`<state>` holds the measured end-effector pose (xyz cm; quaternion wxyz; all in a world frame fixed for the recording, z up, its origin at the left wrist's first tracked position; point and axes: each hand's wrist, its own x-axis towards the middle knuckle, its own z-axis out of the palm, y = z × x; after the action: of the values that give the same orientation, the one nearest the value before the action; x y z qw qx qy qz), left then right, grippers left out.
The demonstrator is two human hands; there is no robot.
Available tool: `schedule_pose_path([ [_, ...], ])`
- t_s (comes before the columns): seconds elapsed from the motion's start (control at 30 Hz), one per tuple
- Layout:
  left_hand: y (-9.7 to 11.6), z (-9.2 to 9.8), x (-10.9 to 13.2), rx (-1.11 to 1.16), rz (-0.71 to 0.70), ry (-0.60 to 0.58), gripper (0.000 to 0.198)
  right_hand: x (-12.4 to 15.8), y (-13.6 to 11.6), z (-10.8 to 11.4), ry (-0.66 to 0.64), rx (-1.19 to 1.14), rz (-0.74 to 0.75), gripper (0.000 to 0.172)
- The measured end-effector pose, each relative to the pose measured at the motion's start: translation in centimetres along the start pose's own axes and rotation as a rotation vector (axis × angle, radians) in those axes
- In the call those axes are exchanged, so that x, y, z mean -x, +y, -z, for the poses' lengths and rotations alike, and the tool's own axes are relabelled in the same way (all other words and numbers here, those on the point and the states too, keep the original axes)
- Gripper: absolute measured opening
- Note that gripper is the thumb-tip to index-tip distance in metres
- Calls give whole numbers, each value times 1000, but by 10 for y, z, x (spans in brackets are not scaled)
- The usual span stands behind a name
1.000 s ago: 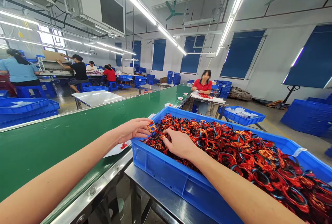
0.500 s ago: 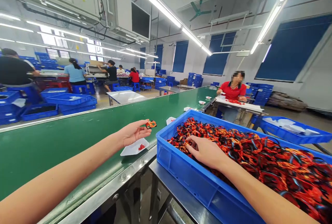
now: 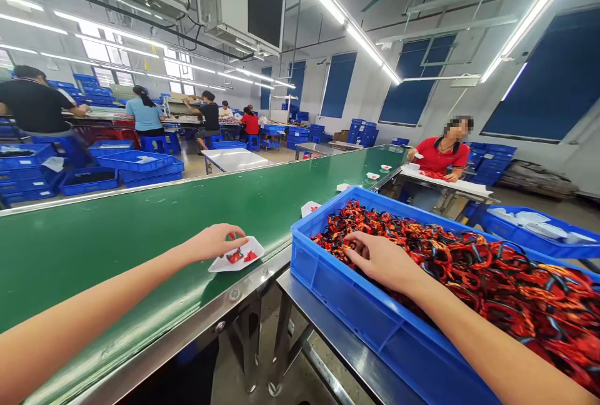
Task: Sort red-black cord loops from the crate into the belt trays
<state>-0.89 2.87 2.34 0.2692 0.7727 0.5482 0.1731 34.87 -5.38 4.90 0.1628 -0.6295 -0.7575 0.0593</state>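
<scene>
Your left hand (image 3: 214, 244) hangs just above a shallow white plastic tray (image 3: 253, 247), its grip narrow, with the fingertips (image 3: 241, 240) drawn together. You can't tell whether they hold anything. Small red pieces (image 3: 235, 257) lie in the tray, which sits on the green conveyor belt (image 3: 117, 236), close to its steel edge rail (image 3: 187, 311). Your right hand (image 3: 379, 261) rests in a loose, open grip on the tangled loops (image 3: 492, 286), near the left side of the blue plastic crate (image 3: 337, 280). Nothing is clearly held, though a loop could be hidden under the fingers.

The loops look like flexible black, red and orange bands, heaped and interlinked. Tugging one sharply could drag others along and spill them over the crate's ribbed rim. The light tray is the other risk: a nudge from your wrist or any belt movement could shift it toward the rail and scatter its pieces. The crate itself sits on a steel surface (image 3: 323, 324), with the belt just beside it.
</scene>
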Motion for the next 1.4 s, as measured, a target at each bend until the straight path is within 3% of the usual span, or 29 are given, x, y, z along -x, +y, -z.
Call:
schedule_pose_path([
  [0.1, 23, -5, -6, -124, -175, 225, 37, -1, 0, 0, 46, -47, 23, 29],
  [0.2, 63, -17, -14, -17, -373, 319, 32, -2, -1, 0, 104, -89, 51, 30],
  [0.33, 117, -42, -24, 166, -616, 228, 32, -2, -6, 2, 153, -141, 111, 30],
  [0.47, 147, -64, -33, 298, -743, 51, 47, 1, -11, 8, 157, -212, 169, 26],
  [0.63, 152, -76, -45, 399, -665, -35, 44, -2, -9, 8, 65, -466, 145, 36],
  [0.87, 150, -76, -45, 544, -585, -153, 54, -8, -7, 5, -68, -725, 42, 45],
  [1.4, 149, -79, -45, 411, -612, -108, 49, -9, -7, 6, -238, -1032, -136, 56],
])
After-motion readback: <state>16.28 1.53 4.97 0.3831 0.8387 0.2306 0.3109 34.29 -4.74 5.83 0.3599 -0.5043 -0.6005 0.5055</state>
